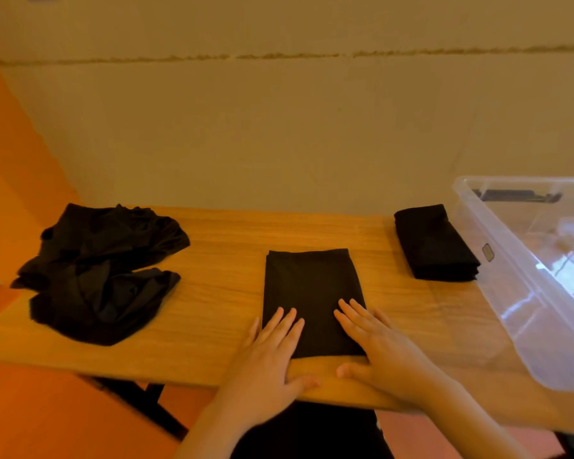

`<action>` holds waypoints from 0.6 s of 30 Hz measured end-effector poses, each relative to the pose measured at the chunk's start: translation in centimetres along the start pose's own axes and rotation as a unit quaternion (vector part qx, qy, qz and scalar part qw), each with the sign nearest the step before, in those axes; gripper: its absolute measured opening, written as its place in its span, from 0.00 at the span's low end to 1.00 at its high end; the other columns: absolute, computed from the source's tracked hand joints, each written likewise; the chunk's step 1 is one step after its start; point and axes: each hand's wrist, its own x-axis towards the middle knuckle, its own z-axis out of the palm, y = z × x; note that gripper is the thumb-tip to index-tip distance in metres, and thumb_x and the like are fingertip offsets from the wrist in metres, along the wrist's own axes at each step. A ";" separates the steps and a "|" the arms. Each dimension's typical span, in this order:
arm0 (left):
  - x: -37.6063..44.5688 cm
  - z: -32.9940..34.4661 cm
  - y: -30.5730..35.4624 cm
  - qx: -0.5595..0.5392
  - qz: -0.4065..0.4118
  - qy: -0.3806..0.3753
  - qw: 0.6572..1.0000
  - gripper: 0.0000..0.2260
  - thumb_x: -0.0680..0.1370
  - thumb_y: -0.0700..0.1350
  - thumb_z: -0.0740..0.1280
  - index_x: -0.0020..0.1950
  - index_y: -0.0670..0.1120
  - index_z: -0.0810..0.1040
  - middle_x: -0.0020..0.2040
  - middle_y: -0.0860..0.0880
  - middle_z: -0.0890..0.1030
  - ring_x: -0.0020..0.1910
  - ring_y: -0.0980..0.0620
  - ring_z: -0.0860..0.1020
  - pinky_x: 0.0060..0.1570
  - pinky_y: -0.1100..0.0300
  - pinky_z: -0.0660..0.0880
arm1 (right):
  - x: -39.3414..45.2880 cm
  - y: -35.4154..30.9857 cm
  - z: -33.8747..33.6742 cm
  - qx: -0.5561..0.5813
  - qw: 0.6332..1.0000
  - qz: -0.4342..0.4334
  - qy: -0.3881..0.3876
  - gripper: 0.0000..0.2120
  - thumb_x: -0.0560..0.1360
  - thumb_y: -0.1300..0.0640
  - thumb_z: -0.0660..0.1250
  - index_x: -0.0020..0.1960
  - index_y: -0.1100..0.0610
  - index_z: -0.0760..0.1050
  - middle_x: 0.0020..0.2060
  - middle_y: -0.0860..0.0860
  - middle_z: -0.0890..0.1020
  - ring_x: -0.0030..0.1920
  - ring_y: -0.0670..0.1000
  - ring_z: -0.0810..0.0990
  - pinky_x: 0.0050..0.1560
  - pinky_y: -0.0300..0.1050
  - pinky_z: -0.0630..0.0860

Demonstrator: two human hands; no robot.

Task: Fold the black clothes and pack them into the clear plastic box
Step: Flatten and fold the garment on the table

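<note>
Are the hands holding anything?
No. The left hand and right hand lie flat, open, on the near end of the folded cloth.

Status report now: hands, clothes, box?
Left hand, right hand flat on folded cloth. Folded stack beside empty clear box. Unfolded pile waits left.

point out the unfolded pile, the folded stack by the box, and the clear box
unfolded pile (103,270), head view, middle of the crumpled black cloth
folded stack (434,243), head view, its top face
clear plastic box (497,246), head view, its near-left wall
</note>
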 end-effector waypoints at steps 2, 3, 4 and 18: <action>-0.8 -0.1 0.2 0.009 0.013 -0.010 1.000 0.43 0.67 0.74 0.45 0.76 0.55 0.38 0.75 0.58 0.36 0.72 0.59 0.33 0.71 0.52 0.33 | -0.8 0.1 0.5 -0.001 1.000 -0.006 -0.008 0.46 0.60 0.24 0.46 0.69 0.44 0.32 0.68 0.39 0.33 0.70 0.41 0.30 0.69 0.43 0.30; -1.3 -0.4 0.3 0.010 0.019 -0.011 1.000 0.45 0.65 0.75 0.46 0.76 0.55 0.38 0.74 0.59 0.36 0.71 0.60 0.33 0.70 0.52 0.33 | -1.2 0.1 0.7 0.008 1.000 -0.011 -0.010 0.46 0.62 0.24 0.50 0.69 0.43 0.33 0.69 0.38 0.34 0.70 0.40 0.30 0.69 0.44 0.29; -1.8 -0.3 0.2 0.008 0.025 -0.005 1.000 0.44 0.67 0.74 0.49 0.76 0.56 0.39 0.73 0.60 0.36 0.71 0.61 0.34 0.71 0.52 0.33 | -1.6 0.1 0.9 0.020 1.000 -0.015 -0.011 0.46 0.62 0.25 0.52 0.69 0.42 0.34 0.69 0.38 0.34 0.70 0.40 0.31 0.68 0.44 0.29; -4.1 -0.6 -2.5 -0.305 0.043 0.152 0.939 0.13 0.74 0.43 0.69 0.52 0.61 0.77 0.50 0.65 0.80 0.55 0.68 0.75 0.56 0.72 0.70 | -4.4 1.7 3.3 0.258 0.949 -0.060 0.174 0.24 0.73 0.53 0.68 0.55 0.24 0.66 0.50 0.17 0.70 0.62 0.31 0.69 0.73 0.41 0.46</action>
